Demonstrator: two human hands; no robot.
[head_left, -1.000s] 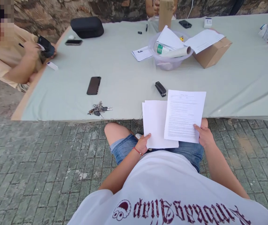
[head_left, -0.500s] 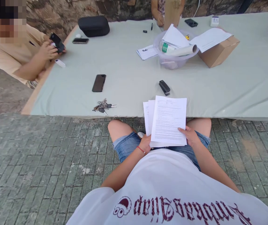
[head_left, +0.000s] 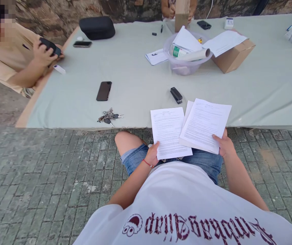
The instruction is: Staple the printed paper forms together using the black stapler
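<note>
My left hand (head_left: 152,153) grips the lower left edge of a printed sheet (head_left: 170,132), thumb on top. In my right hand (head_left: 224,143) is a stack of printed papers (head_left: 206,124), pinched at its lower right side, the sheets slightly fanned. The two lots of paper lie side by side over my lap and the table's front edge, nearly touching. Just beyond them a black stapler (head_left: 176,95) rests on the table. Farther left are a bunch of keys (head_left: 109,116) and a dark phone (head_left: 104,91). The fingers under the papers are hidden.
A pale tub (head_left: 189,64) holding papers and a roll stands on the cloth-covered table (head_left: 135,75), beside a cardboard box (head_left: 234,56) with sheets on top. A black case (head_left: 97,28) lies at the back. A person (head_left: 20,61) at the left handles a dark object.
My hands have moved apart. The stack has shifted right with my right hand, and a full printed sheet now shows in my left. The person at the left has turned the dark object.
</note>
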